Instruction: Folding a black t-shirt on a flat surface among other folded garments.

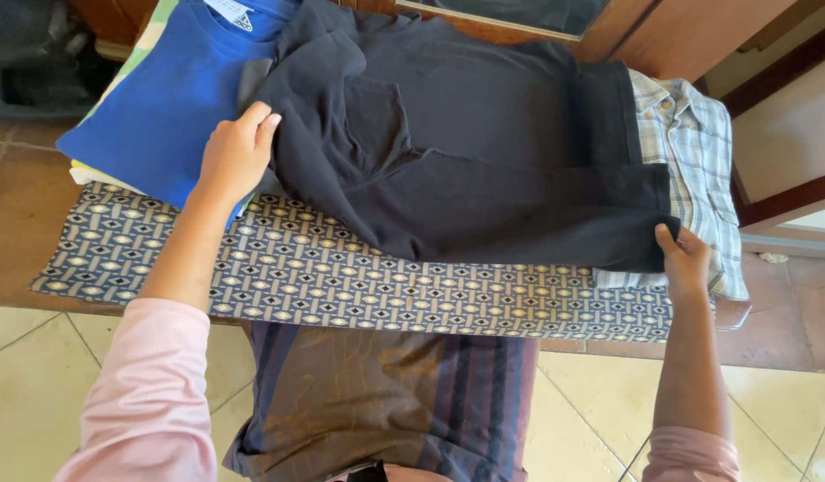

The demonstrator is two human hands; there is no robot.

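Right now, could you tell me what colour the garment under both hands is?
Black shirt, clearest in the head view.

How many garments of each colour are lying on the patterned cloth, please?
Black T-shirt, held by left hand and right hand: 1
Blue T-shirt: 1
Plaid shirt: 1
Total: 3, on the patterned cloth.

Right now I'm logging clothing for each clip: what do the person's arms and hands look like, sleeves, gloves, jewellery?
Both arms wear pale pink sleeves pushed up, leaving the forearms bare. The left hand and right hand are bare: no gloves, and no rings, watch or bracelets show. The sleeve fabric looks plain and soft, with no print or markings visible.
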